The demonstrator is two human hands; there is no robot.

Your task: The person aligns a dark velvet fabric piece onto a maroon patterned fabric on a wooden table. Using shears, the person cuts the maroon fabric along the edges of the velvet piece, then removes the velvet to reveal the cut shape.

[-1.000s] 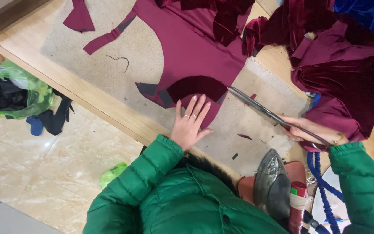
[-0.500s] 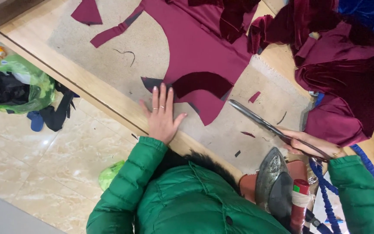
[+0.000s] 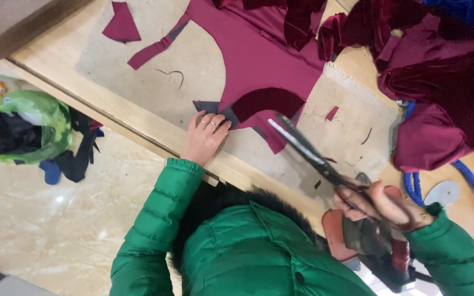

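Two hands at work over maroon fabric (image 3: 259, 60) spread flat on a wooden table (image 3: 138, 118). Since a second ago the left hand (image 3: 204, 137) has slid leftward along the table's near edge, off the curved cut-out and onto the fabric's lower-left corner, where a small dark piece (image 3: 207, 106) pokes out from under the maroon. The scissors (image 3: 308, 153) have swung too: earlier the blades lay low and nearly flat off to the right, now the tips point up-left at the flap of fabric just below the dark half-round opening (image 3: 267, 101). Judged from that, the cut is being lined up afresh on this lower edge, with the left hand pinning the cloth on one side.

Grip: left hand lies palm down, fingers loosely together, pressing on fabric and table, holding nothing. Right hand (image 3: 382, 203) is closed around the scissor handles, fingers through the loops; blades look nearly closed, a slight gap at most, and whether the tips touch the cloth cannot be told.

Around it: a heap of darker red velvet (image 3: 440, 60) at the right, maroon scraps (image 3: 122, 24) at the table's far left, a blue cord (image 3: 470, 181) near the right sleeve, a green bag (image 3: 39, 118) on the floor.
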